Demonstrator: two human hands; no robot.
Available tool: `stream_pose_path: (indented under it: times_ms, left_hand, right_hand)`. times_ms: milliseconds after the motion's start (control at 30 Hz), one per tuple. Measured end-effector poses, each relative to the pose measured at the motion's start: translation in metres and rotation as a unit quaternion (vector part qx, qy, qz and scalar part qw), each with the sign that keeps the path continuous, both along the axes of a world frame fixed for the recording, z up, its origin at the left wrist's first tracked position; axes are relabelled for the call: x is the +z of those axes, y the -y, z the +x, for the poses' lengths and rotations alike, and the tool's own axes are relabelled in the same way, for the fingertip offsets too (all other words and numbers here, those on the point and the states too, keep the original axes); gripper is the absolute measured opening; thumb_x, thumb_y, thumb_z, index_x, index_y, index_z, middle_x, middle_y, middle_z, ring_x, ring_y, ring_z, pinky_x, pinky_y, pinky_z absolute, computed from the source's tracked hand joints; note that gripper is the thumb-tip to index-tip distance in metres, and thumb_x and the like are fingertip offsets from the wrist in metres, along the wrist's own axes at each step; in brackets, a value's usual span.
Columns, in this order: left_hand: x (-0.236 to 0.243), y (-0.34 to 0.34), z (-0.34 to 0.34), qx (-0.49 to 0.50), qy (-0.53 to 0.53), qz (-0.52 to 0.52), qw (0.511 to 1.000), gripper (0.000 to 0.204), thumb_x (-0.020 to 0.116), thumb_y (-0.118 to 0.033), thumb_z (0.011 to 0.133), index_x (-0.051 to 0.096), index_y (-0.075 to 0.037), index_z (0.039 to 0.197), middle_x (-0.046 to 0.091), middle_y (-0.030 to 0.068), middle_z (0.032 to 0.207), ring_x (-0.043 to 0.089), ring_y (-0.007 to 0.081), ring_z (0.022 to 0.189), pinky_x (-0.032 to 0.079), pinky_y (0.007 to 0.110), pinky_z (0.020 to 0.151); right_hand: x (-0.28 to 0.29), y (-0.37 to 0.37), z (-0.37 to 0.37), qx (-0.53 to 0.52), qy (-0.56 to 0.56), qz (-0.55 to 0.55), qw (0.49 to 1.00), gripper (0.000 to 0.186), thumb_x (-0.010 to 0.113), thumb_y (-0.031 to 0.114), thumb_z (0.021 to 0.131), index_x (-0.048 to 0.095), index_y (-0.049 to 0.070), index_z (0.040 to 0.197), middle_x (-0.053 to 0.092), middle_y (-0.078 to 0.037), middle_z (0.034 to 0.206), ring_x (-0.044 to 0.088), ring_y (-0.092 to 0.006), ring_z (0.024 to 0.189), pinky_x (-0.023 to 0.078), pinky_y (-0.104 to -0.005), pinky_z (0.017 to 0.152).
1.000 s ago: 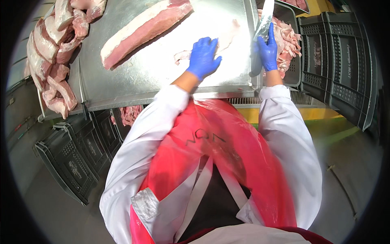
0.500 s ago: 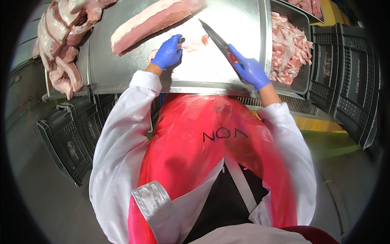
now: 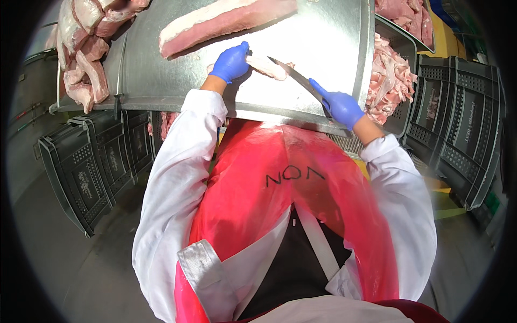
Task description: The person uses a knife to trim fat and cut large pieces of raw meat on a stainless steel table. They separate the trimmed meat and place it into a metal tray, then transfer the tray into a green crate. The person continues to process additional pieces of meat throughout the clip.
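Observation:
My left hand (image 3: 231,63), in a blue glove, is closed on one end of a pale strip of meat trimming (image 3: 266,67) lying on the metal worktable (image 3: 161,86). In my blue-gloved right hand (image 3: 343,109) is a knife (image 3: 302,82), its long blade angled up and left. The front of the blade meets the strip's free right end; whether it cuts in, I cannot tell. Beyond my left hand lies a long pink loin (image 3: 226,24) with a white fat side, apart from both hands.
Large meat pieces (image 3: 86,59) are heaped at the table's left end. A dark crate of pale trimmings (image 3: 390,81) stands against the right edge, with more meat (image 3: 406,21) behind it. Black crates (image 3: 455,118) are at right, others (image 3: 89,172) at lower left.
The knife's front end has come down from above the strip to its right end. My left hand still grips the strip. The whole view has shifted slightly.

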State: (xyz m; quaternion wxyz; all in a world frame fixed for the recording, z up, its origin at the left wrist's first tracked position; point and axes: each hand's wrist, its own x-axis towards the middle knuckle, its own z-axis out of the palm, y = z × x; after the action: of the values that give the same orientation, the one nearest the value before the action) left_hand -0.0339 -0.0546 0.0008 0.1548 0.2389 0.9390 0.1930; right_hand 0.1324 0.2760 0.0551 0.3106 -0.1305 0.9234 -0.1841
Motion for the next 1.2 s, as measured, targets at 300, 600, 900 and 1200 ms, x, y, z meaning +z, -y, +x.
stream_pose_path:
  times_ms: [300,600,900,1200]
  left_hand:
    - [0.019,0.014,-0.018,-0.069,-0.029,-0.057,0.996,0.018,0.053,-0.012,0.087,0.057,-0.002,0.101,0.067,0.0279,0.093,0.064,0.0469,0.09,0.05,0.055,0.078]
    - [-0.004,0.04,-0.045,-0.033,0.025,-0.086,0.995,0.015,0.053,-0.01,0.087,0.057,-0.001,0.099,0.066,0.0301,0.087,0.064,0.0488,0.087,0.049,0.056,0.075]
    - [-0.02,0.054,-0.019,-0.057,-0.012,-0.114,0.992,0.017,0.053,-0.015,0.088,0.059,-0.005,0.101,0.068,0.027,0.09,0.067,0.0459,0.087,0.052,0.054,0.075]
    - [-0.004,0.046,0.001,-0.056,-0.021,-0.125,0.99,0.02,0.055,-0.017,0.088,0.059,-0.009,0.105,0.07,0.0218,0.093,0.067,0.0436,0.085,0.053,0.054,0.075]
  right_hand:
    - [-0.002,0.0,0.034,-0.02,-0.022,-0.001,1.0,0.086,0.045,0.0,0.087,0.013,0.032,0.16,0.068,-0.022,0.081,0.067,-0.0406,0.071,0.053,-0.0513,0.066]
    - [-0.002,-0.001,0.05,-0.058,-0.018,-0.036,0.998,0.086,0.046,-0.002,0.085,0.019,0.031,0.16,0.068,-0.022,0.085,0.068,-0.0397,0.076,0.054,-0.0496,0.071]
    - [0.011,-0.014,0.056,-0.067,-0.019,-0.048,0.996,0.075,0.048,0.004,0.088,0.03,0.028,0.157,0.067,-0.025,0.083,0.066,-0.0416,0.072,0.05,-0.0513,0.067]
    - [0.004,0.027,-0.017,-0.101,-0.16,-0.11,0.976,0.06,0.046,0.018,0.099,0.029,0.031,0.156,0.067,-0.025,0.085,0.065,-0.0445,0.074,0.051,-0.0527,0.071]
